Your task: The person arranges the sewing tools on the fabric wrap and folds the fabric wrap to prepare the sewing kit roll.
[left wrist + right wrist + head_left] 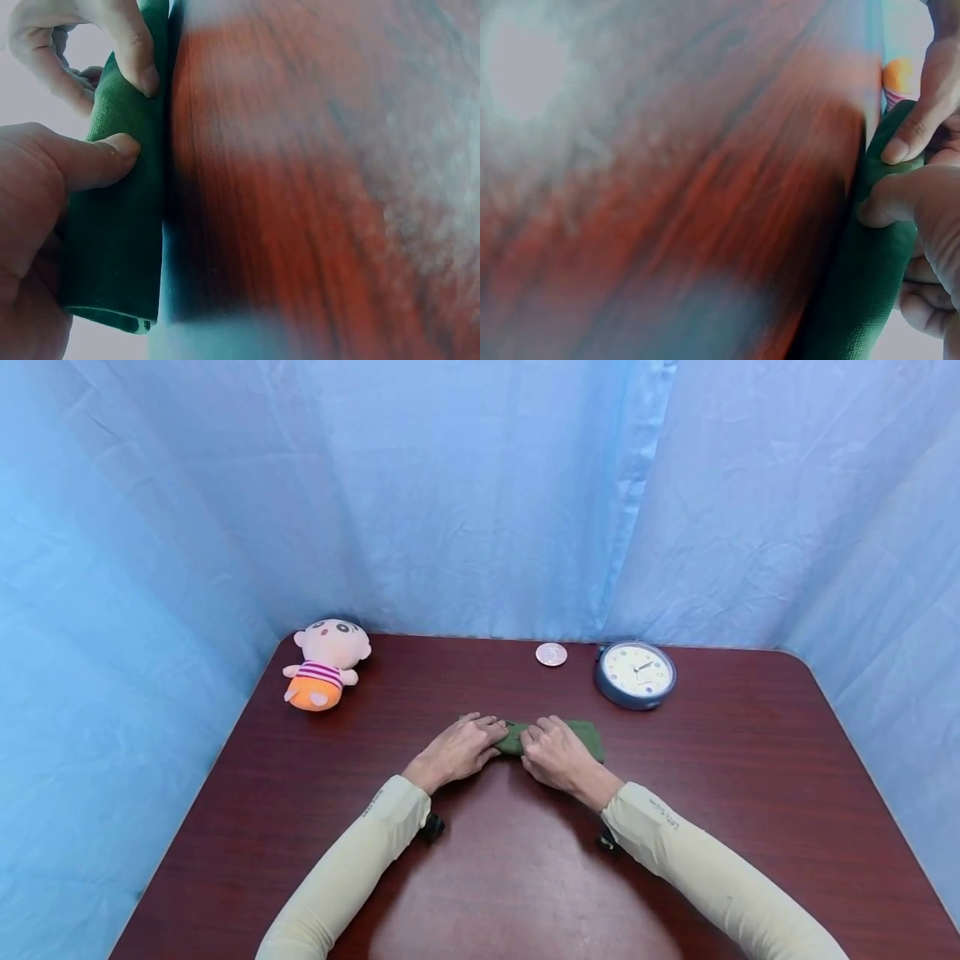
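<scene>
A folded green cloth lies as a narrow strip near the middle of the table, with both hands on it. My left hand grips its left part, the thumb pressed on the near side and the fingers over the far side. Close beside it, my right hand pinches the cloth around its middle, fingers curled over the top. The left wrist view shows the layered end of the green cloth past the left thumb. In the right wrist view the two thumbs sit side by side on the cloth, and its far side is hidden by the hands.
A plush doll in striped top and orange shorts lies at the back left of the brown table. Along the back edge are a small pale pink disc and a round dark-blue clock. Blue curtains surround the table.
</scene>
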A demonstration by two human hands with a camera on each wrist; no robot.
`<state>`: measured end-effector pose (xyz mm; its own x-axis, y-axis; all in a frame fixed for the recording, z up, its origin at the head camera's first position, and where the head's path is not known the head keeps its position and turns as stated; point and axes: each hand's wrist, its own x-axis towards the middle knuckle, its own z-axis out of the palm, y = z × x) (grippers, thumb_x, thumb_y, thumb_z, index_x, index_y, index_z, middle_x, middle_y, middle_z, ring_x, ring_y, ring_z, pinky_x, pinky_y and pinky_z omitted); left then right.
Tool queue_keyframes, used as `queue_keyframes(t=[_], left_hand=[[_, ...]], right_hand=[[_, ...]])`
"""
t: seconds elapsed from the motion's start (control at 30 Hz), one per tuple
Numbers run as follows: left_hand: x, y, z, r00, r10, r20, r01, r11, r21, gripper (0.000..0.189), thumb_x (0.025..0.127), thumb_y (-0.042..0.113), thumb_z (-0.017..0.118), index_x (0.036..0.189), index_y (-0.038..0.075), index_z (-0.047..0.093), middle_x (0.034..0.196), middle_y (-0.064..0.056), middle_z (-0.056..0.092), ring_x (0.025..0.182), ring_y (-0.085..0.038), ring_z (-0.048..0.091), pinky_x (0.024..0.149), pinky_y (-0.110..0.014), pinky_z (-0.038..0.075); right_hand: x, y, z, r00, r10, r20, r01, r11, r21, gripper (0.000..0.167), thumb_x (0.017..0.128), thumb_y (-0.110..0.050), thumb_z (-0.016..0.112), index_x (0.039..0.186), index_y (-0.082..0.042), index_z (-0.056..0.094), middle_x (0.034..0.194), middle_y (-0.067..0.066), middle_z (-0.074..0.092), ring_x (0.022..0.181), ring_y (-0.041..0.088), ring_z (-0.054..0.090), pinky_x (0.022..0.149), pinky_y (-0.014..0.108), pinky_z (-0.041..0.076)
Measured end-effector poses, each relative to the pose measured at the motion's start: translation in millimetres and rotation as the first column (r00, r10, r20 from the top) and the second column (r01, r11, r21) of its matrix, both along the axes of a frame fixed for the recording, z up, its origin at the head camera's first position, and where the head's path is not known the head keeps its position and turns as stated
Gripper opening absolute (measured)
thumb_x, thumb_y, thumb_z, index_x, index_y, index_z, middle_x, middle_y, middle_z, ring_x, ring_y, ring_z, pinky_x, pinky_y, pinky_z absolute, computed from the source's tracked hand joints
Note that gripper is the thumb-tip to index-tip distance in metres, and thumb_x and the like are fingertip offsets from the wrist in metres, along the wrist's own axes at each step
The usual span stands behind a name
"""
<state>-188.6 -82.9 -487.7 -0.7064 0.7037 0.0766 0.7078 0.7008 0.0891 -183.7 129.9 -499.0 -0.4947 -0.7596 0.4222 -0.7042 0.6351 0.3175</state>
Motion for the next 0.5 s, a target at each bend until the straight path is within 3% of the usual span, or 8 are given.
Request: queue_keyframes(t=[0.3,0.5], left_hand=[[1.7,-0.1,1.4,1.000,0.003,-0.010,-0.003,0.999,-0.042,0.036,0.099,0.025,0.063,0.134,0.015,0.063,0.139,-0.005,0.065,0.134,-0.023,0.058,0.113,-0.043,0.044],[3.5,-2.7,5.0,1.000,0.010,0.018,-0.009,0.999,-0.032,0.043,0.099,0.026,0.063,0.139,0.012,0.060,0.145,-0.009,0.060,0.137,-0.028,0.055,0.114,-0.046,0.043]], right_hand=[[5.8,6.9,-1.6,0.994,-0.035,0.101,0.045,0.994,-0.100,0.033,0.073,-0.031,0.087,0.088,-0.007,0.069,0.084,0.005,0.073,0.076,0.023,0.065,0.065,0.035,0.050],[9.1,14.5,4.5,0.981,-0.090,0.171,0.113,0.985,-0.130,0.053,0.077,-0.042,0.084,0.111,-0.004,0.070,0.098,0.009,0.076,0.087,0.026,0.069,0.073,0.040,0.054]])
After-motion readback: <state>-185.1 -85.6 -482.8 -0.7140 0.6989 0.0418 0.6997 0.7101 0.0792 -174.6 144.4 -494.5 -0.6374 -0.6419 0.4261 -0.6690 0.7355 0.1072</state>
